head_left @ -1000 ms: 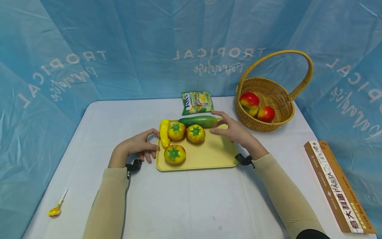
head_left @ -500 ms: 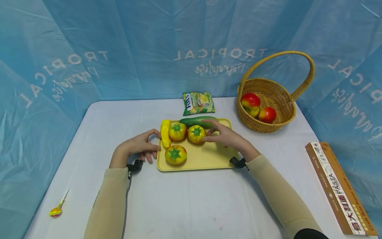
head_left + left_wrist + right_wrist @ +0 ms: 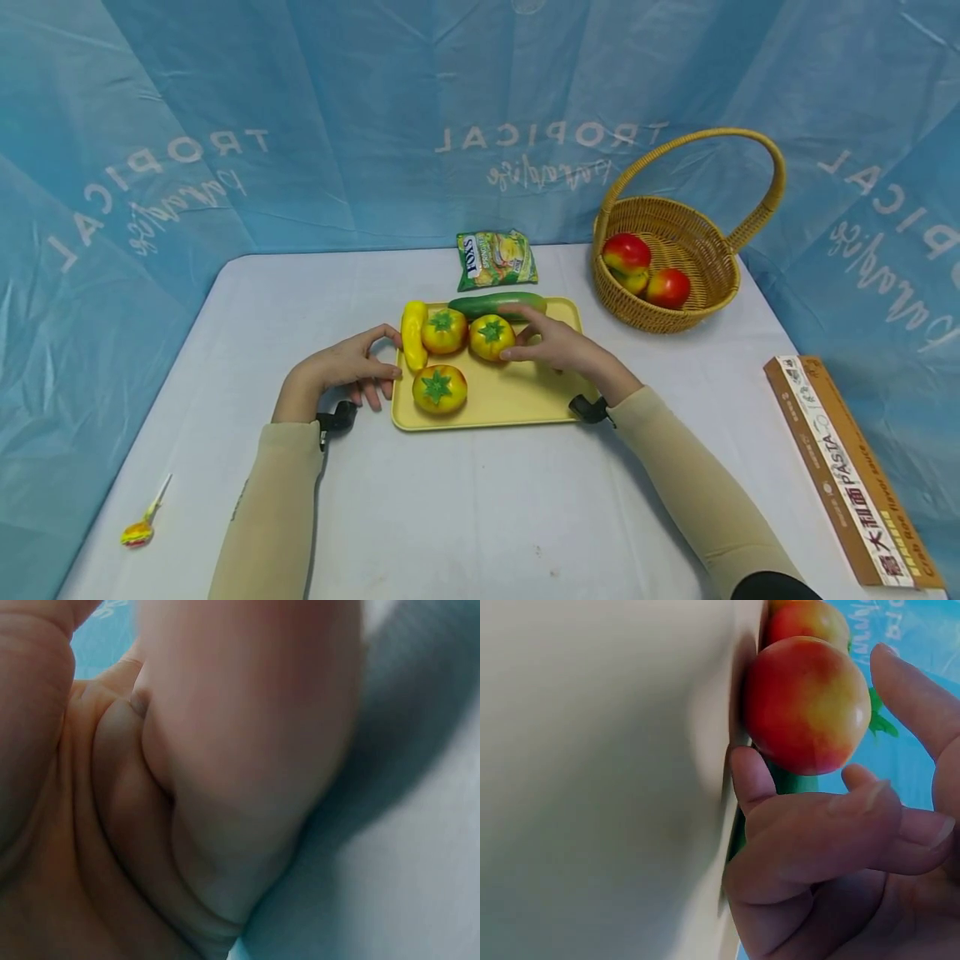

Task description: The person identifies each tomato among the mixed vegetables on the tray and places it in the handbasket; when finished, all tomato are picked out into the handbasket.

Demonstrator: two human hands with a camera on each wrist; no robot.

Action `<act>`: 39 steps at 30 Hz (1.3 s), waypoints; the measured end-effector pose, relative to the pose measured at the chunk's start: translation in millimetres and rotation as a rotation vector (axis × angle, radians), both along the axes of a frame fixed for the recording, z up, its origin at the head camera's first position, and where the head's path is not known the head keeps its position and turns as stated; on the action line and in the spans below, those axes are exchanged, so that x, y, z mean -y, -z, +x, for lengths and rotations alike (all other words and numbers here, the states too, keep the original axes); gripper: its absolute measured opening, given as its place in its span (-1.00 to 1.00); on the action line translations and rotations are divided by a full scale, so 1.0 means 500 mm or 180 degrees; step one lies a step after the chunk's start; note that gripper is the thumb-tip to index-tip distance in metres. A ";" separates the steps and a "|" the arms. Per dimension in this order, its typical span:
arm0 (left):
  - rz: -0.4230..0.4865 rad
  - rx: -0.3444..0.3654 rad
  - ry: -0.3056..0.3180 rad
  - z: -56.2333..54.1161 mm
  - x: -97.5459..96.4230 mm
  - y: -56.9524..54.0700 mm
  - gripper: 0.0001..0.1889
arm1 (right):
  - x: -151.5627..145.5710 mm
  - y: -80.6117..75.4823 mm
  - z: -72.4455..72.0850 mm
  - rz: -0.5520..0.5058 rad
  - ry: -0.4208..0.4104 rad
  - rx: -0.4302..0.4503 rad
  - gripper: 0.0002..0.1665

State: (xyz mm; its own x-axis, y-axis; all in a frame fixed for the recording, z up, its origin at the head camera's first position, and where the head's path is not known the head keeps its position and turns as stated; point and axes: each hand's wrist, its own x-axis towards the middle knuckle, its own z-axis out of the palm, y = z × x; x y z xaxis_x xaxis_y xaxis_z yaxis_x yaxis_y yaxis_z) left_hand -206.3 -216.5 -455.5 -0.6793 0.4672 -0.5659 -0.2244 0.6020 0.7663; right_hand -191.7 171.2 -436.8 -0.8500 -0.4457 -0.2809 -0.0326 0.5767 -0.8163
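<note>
In the head view, three yellow-red tomatoes with green star-shaped tops lie on a yellow tray (image 3: 540, 400). Closest to my right hand (image 3: 558, 343) is the right tomato (image 3: 491, 337); the others are the back-left tomato (image 3: 444, 332) and the front tomato (image 3: 439, 389). The right thumb and forefinger are spread beside that right tomato; the right wrist view shows the tomato (image 3: 807, 705) between them, not gripped. Behind lies a green cucumber (image 3: 487, 303), partly under the right fingers. My left hand (image 3: 341, 367) touches the tray's left rim beside a yellow banana (image 3: 414, 337).
A wicker basket (image 3: 701, 304) holding two red-yellow fruits (image 3: 667, 287) stands at the back right, its tall handle upright. Behind the tray lies a green candy bag (image 3: 497, 260). A long pasta box (image 3: 851, 471) lies far right, and a lollipop (image 3: 139, 529) front left.
My right hand has moved left and slightly forward from the tray's right side to the right tomato, its fingers now over the cucumber's end. The left hand has stayed at the tray's rim.
</note>
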 end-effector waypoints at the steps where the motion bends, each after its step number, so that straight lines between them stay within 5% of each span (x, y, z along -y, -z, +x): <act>1: -0.0002 0.0003 0.0002 0.000 0.000 0.000 -0.37 | 0.001 0.001 0.000 0.0015 0.0003 -0.0004 -0.04; 24: -0.0022 -0.0004 -0.0009 0.001 -0.002 -0.001 -0.37 | 0.016 0.015 -0.012 -0.0071 -0.0067 -0.0114 -0.07; 39: 0.0019 -0.0008 0.0013 0.000 -0.002 0.000 -0.39 | -0.015 -0.029 -0.009 -0.0099 0.0021 -0.0256 -0.08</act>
